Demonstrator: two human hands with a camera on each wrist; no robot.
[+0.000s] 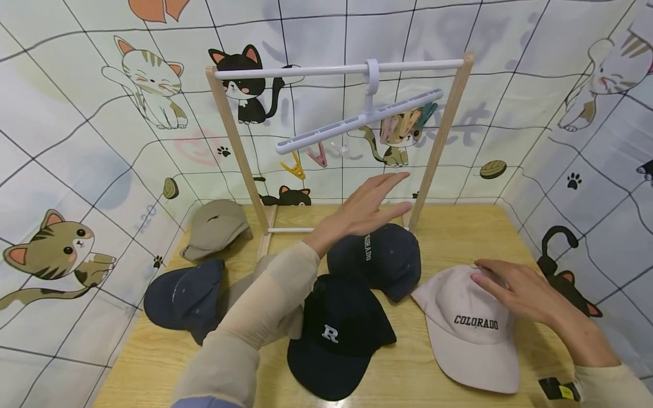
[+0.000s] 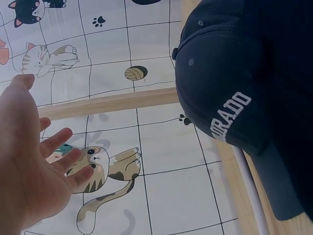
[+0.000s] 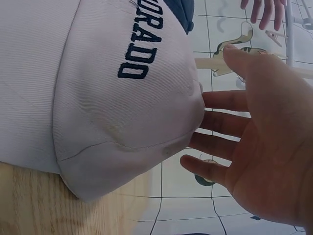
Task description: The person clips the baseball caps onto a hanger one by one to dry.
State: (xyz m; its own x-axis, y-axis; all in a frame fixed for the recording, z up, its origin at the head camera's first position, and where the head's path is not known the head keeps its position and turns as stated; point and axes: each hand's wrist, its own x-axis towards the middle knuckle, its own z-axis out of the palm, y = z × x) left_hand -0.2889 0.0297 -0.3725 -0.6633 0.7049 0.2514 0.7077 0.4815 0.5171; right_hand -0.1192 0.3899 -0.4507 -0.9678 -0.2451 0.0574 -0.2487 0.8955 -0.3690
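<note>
My left hand (image 1: 364, 207) is raised with straight fingers above a navy cap (image 1: 390, 258) and holds nothing. In the left wrist view, that cap (image 2: 215, 88) lies off to the right, apart from the open palm. My right hand (image 1: 520, 286) is at the crown of a pale cap (image 1: 474, 323) lettered COLORADO. Its fingers (image 3: 227, 122) extend behind the crown in the right wrist view; whether they touch it, I cannot tell. A black cap (image 1: 334, 334) with a white R lies between the two COLORADO caps, its brim toward me.
A white hanger (image 1: 357, 122) hangs slanted from the rod of a wooden-legged rack (image 1: 439, 144). Yellow (image 1: 294, 167) and pink clips dangle at its lower left, several more at its right end. A beige cap (image 1: 214, 229) and another navy cap (image 1: 189, 297) lie left on the table (image 1: 456, 232).
</note>
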